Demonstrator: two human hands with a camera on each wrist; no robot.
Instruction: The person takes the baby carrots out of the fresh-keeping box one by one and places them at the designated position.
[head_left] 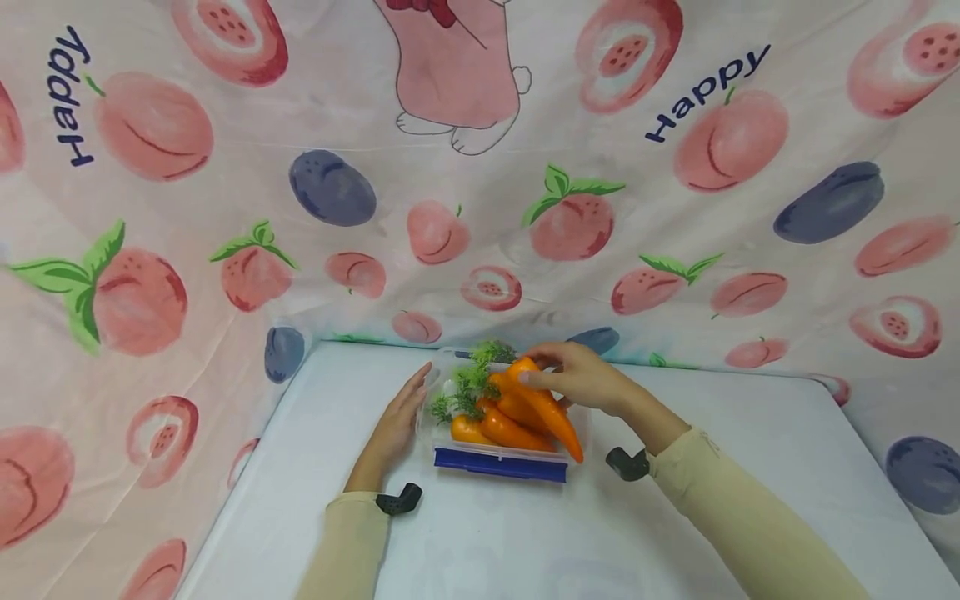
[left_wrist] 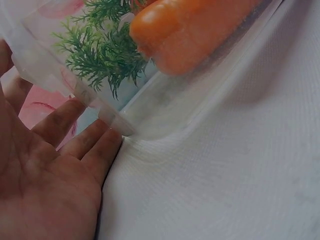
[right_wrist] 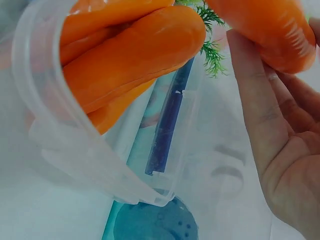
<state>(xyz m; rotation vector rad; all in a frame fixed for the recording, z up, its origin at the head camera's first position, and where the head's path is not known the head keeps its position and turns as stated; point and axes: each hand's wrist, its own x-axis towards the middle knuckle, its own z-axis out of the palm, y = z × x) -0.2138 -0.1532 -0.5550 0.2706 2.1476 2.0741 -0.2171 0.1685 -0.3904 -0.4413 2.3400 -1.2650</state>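
A clear plastic container [head_left: 480, 448] holds several orange carrots [head_left: 501, 427] with feathery green tops [head_left: 471, 379]. My right hand [head_left: 585, 379] grips the thick end of one carrot [head_left: 551, 408] above the container's right side. That carrot slants down, its tip over the front right edge. In the right wrist view, the thumb of my right hand [right_wrist: 280, 130] lies along the held carrot [right_wrist: 270, 30]. On the left, my left hand [head_left: 393, 425] rests against the container's outer wall. The left wrist view shows its fingers fairly straight along the wall's lower edge.
A blue latch flap [head_left: 498, 465] hangs folded out along the container's front; another blue latch [right_wrist: 167, 130] appears at the far side in the right wrist view. The white table [head_left: 525, 542] ends at a fruit-printed cloth [head_left: 480, 183] behind. Dark wrist cameras sit at both sleeves.
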